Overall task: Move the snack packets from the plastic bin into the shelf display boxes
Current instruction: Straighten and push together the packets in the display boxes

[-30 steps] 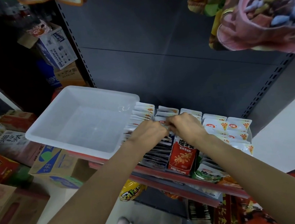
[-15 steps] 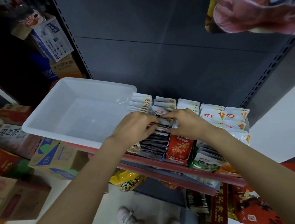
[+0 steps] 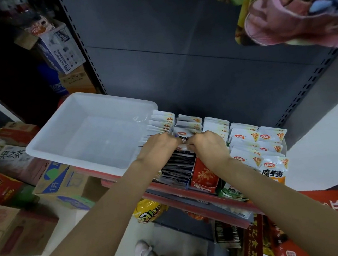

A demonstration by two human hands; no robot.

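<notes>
Snack packets [image 3: 250,138] are seen standing in packed rows inside the shelf display boxes [image 3: 201,177], on the shelf just right of the plastic bin [image 3: 91,138]. No packet is visible in the bin — transfer is judged essentially done. What remains looks like squaring up one row near the middle. One packet [image 3: 184,139] is pinched between the two hands at the top of that row. Left hand [image 3: 159,148] and right hand [image 3: 206,146] are both curled, fingertips meeting on the packet — exact finger spread is hidden by the knuckles. Cardboard cartons [image 3: 61,184] are stacked on the floor below the bin.
</notes>
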